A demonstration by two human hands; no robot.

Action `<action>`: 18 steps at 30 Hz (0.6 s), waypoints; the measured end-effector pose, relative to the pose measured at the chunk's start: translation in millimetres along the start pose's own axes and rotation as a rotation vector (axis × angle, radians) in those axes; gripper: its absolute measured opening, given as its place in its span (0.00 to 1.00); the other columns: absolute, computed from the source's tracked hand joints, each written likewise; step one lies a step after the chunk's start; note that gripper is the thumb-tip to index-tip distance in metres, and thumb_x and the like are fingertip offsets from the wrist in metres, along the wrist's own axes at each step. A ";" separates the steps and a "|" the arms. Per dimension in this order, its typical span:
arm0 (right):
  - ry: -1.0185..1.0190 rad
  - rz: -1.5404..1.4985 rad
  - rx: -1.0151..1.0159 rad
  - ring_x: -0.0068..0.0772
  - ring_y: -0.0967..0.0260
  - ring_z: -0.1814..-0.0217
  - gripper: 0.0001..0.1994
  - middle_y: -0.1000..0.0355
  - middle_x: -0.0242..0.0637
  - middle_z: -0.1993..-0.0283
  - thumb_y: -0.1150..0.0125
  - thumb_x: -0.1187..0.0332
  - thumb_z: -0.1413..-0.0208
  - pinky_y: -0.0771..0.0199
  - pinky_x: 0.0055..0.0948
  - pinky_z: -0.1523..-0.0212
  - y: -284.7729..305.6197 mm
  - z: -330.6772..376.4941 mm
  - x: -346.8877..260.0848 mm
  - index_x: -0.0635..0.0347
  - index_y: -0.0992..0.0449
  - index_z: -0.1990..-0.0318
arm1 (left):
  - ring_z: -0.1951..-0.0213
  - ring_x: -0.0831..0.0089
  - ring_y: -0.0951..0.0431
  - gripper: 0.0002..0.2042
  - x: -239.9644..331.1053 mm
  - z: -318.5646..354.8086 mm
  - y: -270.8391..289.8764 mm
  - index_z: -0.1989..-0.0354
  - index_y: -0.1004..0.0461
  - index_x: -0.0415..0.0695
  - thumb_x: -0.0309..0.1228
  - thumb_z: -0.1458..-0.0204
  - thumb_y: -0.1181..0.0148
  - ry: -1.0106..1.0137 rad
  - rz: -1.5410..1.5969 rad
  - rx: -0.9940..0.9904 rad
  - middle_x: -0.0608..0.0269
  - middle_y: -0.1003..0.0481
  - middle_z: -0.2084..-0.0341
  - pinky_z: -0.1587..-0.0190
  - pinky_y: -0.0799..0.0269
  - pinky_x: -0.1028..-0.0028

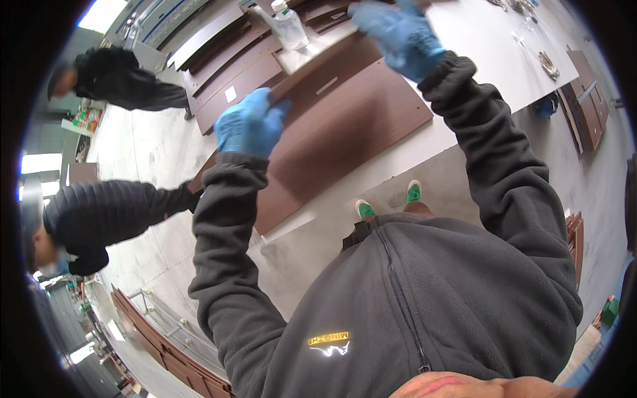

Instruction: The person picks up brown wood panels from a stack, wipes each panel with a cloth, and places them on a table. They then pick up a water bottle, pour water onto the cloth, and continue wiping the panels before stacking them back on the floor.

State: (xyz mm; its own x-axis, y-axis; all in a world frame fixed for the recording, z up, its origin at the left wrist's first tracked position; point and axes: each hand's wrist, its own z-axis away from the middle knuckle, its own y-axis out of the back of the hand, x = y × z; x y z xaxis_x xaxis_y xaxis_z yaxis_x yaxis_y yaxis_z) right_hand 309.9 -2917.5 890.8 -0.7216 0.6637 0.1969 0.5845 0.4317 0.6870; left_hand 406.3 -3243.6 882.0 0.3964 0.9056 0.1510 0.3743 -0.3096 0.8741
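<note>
Both my hands wear blue gloves. My left hand (247,125) is closed round the left end of a narrow dark brown board (318,74), thumb on the near side. A small pale label (326,85) shows near the board's lower edge. My right hand (398,40) is over the board's far right end, its fingers smeared by motion, so I cannot tell whether it grips. Beneath lies a wide brown panel (358,132) on a white-topped table (491,40). A clear bottle with a white and green cap (290,26) stands just beyond the board, between my hands.
More brown panels (232,73) lie at the far left. Two people in dark clothes, one upper left (109,76) and one nearer (99,212), are on my left. Panels (587,106) stand right of the table; others (166,338) lean at lower left.
</note>
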 end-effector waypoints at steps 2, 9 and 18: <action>-0.068 -0.109 0.325 0.53 0.29 0.39 0.19 0.25 0.48 0.42 0.40 0.73 0.48 0.48 0.61 0.29 24.9 15.5 23.9 0.61 0.26 0.46 | 0.68 0.48 0.20 0.16 9.7 -8.8 21.2 0.66 0.23 0.42 0.44 0.48 0.30 0.181 0.084 -0.089 0.50 0.21 0.74 0.65 0.25 0.57; -1.228 -0.489 0.500 0.54 0.46 0.22 0.45 0.42 0.57 0.26 0.35 0.42 0.40 0.41 0.44 0.26 -8.5 261.7 26.5 0.69 0.43 0.27 | 0.72 0.83 0.29 0.16 56.8 -18.5 11.8 0.60 0.18 0.33 0.37 0.45 0.28 0.549 0.708 -0.121 0.71 0.23 0.74 0.67 0.32 0.79; -1.760 -1.402 0.584 0.19 0.28 0.66 0.21 0.22 0.26 0.64 0.43 0.50 0.31 0.24 0.21 0.60 15.1 387.4 31.0 0.60 0.22 0.47 | 0.66 0.79 0.26 0.18 219.0 -73.8 -128.2 0.57 0.18 0.31 0.37 0.44 0.28 0.675 1.078 -0.135 0.67 0.21 0.68 0.59 0.30 0.77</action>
State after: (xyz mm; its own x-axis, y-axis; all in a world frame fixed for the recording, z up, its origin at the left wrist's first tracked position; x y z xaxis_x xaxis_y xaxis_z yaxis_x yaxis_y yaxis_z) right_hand 440.1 -2653.8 636.3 0.0828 -0.5309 -0.8434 0.4315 0.7819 -0.4499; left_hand 383.3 -2984.1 837.1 -0.0725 0.1946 0.9782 0.0271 -0.9800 0.1970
